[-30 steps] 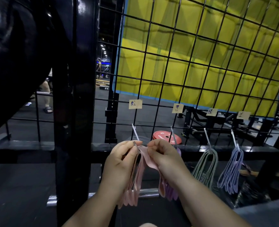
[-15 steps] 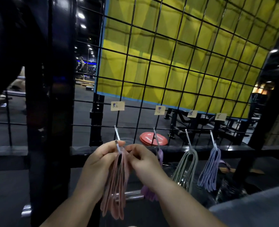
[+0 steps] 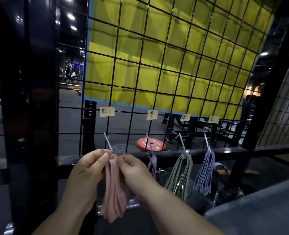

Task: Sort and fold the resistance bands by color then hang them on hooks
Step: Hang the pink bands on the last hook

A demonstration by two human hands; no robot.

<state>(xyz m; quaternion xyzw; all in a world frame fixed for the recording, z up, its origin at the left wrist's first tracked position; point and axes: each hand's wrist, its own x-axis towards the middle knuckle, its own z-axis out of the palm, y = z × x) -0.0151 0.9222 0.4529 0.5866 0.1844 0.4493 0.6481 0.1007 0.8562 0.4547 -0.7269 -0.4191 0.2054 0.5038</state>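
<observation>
The left hand (image 3: 89, 168) has its grip clamped, thumb against forefinger, on the top fold of the pink bands (image 3: 114, 192), right at the tip of the leftmost hook (image 3: 107, 141) on the wire grid (image 3: 174, 65). The bundle hangs straight down in flat, matte, salmon-pink loops with ragged, uneven ends. The right hand (image 3: 135, 170) pinches the same fold from the other side, its grip closed on it. Further right, each on its own hook, hang the purple bands (image 3: 153, 164), partly hidden by that wrist, then the grey-green bands (image 3: 179, 172) and the lavender-blue bands (image 3: 205, 172), both in thin, long loops.
</observation>
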